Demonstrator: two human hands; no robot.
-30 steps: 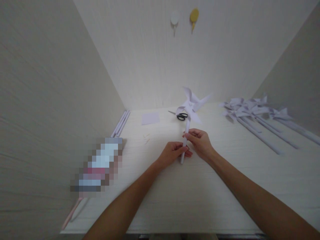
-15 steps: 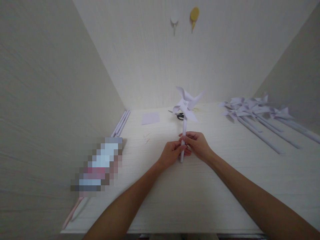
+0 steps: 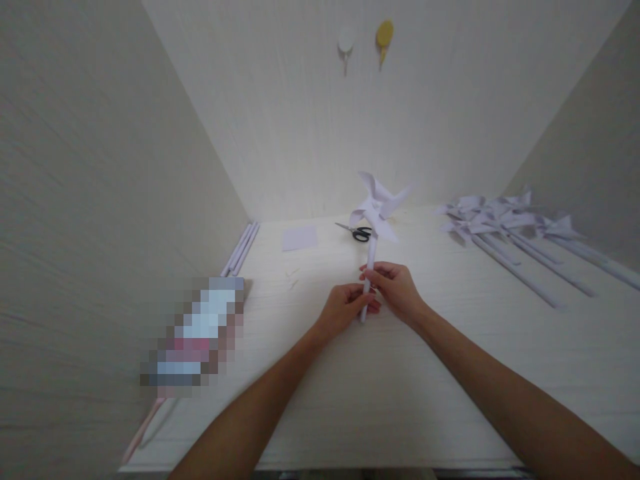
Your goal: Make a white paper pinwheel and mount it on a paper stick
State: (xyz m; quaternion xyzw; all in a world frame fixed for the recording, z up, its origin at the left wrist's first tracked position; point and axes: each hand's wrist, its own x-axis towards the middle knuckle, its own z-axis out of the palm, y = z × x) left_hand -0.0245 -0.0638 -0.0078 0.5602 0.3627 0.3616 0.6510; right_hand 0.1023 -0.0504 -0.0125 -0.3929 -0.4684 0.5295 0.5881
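Your fingers are hiding the middle of the pinwheel's stick (image 3: 371, 257), so the contact is probably a pinch. Your left hand (image 3: 345, 308) and right hand (image 3: 396, 288) are both closing their grip on it, holding the pinwheel (image 3: 379, 210) upright above the counter (image 3: 380, 387), just before the scissors (image 3: 358, 231).

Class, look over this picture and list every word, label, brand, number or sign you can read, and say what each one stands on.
None can be read.
Pinwheel, held by the left hand and right hand: plain paper, no print.
Scissors: no mark visible.
Paper square: blank.
Two wall hooks: no lettering.
Blurred patch at the left: unreadable.
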